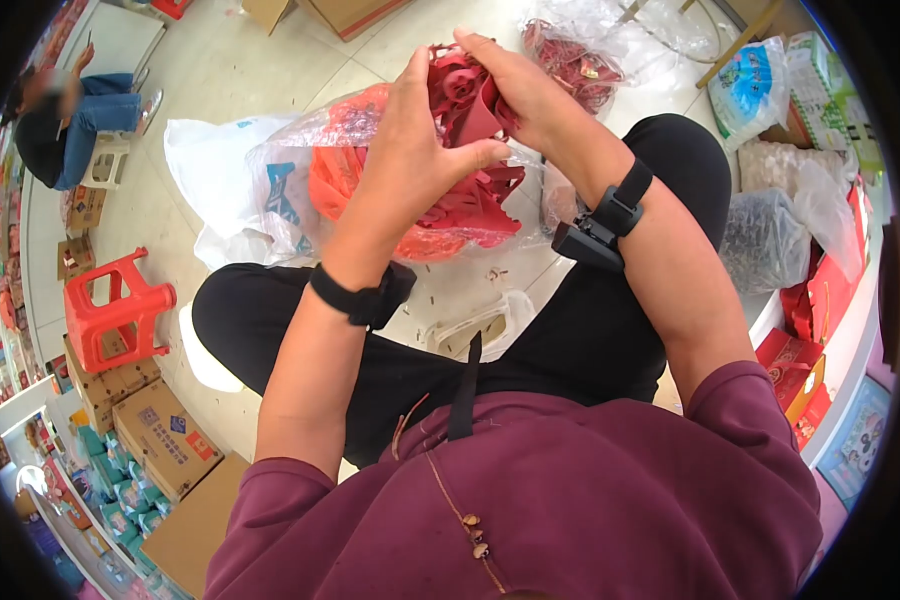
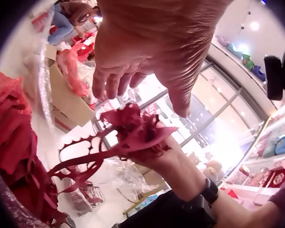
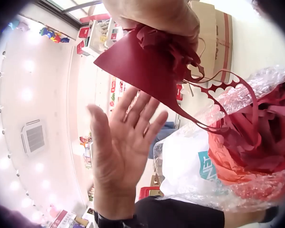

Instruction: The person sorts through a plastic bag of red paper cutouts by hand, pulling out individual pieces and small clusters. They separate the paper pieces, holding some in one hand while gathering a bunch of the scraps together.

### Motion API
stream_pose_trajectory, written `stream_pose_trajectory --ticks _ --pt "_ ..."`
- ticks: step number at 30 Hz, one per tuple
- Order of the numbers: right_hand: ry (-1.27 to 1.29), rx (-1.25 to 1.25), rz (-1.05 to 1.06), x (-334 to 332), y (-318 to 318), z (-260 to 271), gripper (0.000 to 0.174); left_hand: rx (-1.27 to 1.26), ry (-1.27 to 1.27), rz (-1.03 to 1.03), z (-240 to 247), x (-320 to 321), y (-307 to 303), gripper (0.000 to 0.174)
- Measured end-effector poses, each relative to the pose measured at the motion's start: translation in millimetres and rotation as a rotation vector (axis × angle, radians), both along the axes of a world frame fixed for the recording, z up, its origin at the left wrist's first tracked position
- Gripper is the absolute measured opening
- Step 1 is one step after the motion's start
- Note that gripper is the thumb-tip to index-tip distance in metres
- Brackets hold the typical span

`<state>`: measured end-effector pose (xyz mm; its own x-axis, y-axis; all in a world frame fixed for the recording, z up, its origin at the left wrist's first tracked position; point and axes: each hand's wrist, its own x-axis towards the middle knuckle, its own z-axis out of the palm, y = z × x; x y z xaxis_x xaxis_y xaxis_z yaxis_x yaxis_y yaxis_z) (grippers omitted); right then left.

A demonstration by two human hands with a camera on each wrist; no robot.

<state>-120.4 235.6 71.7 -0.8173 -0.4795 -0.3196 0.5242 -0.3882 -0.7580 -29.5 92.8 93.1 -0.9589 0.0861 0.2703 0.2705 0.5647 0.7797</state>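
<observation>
My right hand (image 1: 530,95) holds a bunch of dark red cut-out scraps (image 3: 137,66), thin sheet with scalloped holes and long strips. One strip trails down from the bunch toward the pile in the bag. Facing it, my left hand (image 3: 126,147) has its fingers straight and palm turned to the bunch, with nothing gripped. Below both hands sits a clear plastic bag (image 1: 285,150) lined with an orange-red bag (image 1: 335,180). More dark red scraps (image 3: 270,123) are heaped inside it.
A white bag (image 1: 205,165) lies left of the pile, and another clear bag of reddish scraps (image 1: 570,65) lies beyond. A red stool (image 1: 120,310) and cardboard boxes (image 1: 165,435) stand at left. Someone sits on a white stool (image 1: 107,165) far left. Packed bags (image 1: 760,235) line the right.
</observation>
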Motion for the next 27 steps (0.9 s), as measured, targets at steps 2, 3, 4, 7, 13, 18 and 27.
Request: stream_pose_trajectory --ticks 2,3,4,7,13,18,27 --pt "-0.019 -0.010 0.004 5.6 0.2 4.8 0.037 -0.052 -0.042 0.019 -16.7 -13.7 0.8 0.092" --pt "-0.019 0.032 0.108 3.9 7.8 2.9 0.037 -0.008 -0.113 0.048 -22.3 -19.5 -4.0 0.073" --pt "0.001 -0.008 0.182 2.8 9.8 1.2 0.037 0.179 -0.213 0.040 -20.9 -22.1 -12.4 0.063" --pt "0.072 0.011 0.282 -2.0 18.5 7.3 0.045 0.680 -0.423 0.060 -12.6 -14.0 -29.9 0.040" --pt "0.113 0.009 0.375 -9.1 33.0 6.3 0.046 1.161 -0.522 0.094 -10.1 -0.5 -67.9 0.036" --pt "0.237 0.206 0.204 -16.4 36.0 -1.8 0.050 1.349 -0.593 0.016 -19.4 2.8 -91.0 0.037" --pt "0.203 -0.009 0.308 12.4 0.1 15.1 0.071 1.160 -0.590 -0.086 -13.3 -2.5 -60.3 0.036"
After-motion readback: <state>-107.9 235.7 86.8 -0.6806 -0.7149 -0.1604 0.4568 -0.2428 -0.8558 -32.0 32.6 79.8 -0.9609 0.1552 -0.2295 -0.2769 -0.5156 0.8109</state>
